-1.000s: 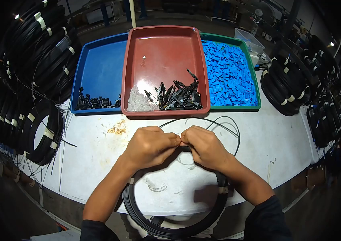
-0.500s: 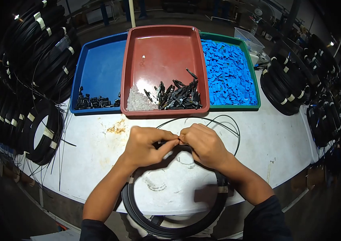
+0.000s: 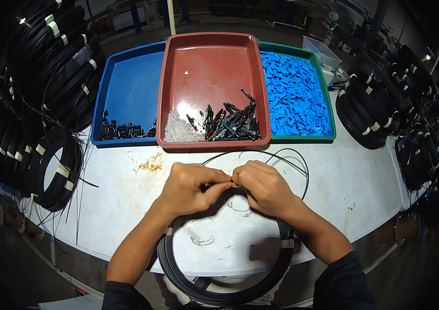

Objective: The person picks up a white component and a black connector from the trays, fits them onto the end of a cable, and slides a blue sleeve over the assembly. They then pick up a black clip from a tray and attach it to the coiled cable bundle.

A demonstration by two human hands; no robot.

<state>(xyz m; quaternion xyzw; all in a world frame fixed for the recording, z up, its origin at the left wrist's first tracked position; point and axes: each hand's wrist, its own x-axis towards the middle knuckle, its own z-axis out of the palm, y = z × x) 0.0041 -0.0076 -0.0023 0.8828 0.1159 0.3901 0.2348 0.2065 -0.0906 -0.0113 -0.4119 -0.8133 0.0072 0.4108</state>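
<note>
A coil of black cable (image 3: 168, 266) with pale tape bands lies at the table's front edge, partly overhanging it, below my hands. From it a loose loop of thin black cable (image 3: 308, 178) arcs behind both hands. My left hand (image 3: 191, 187) is closed in a pinch, seemingly on the cable's end. Touching its fingertips, my right hand (image 3: 261, 186) is pinched shut too. Whatever sits between the fingertips is small and mostly hidden by them.
Beyond the hands stand a blue tray (image 3: 126, 93) with black fittings, a red tray (image 3: 214, 67) with clear pieces and slim black parts, and a green tray (image 3: 328, 103) of blue pieces. Cable coils (image 3: 49, 170) crowd the left; more coils (image 3: 366, 111) lie right.
Almost nothing differs. Both hands stay pinched together at the same spot, with only a very slight shift of the fingers.
</note>
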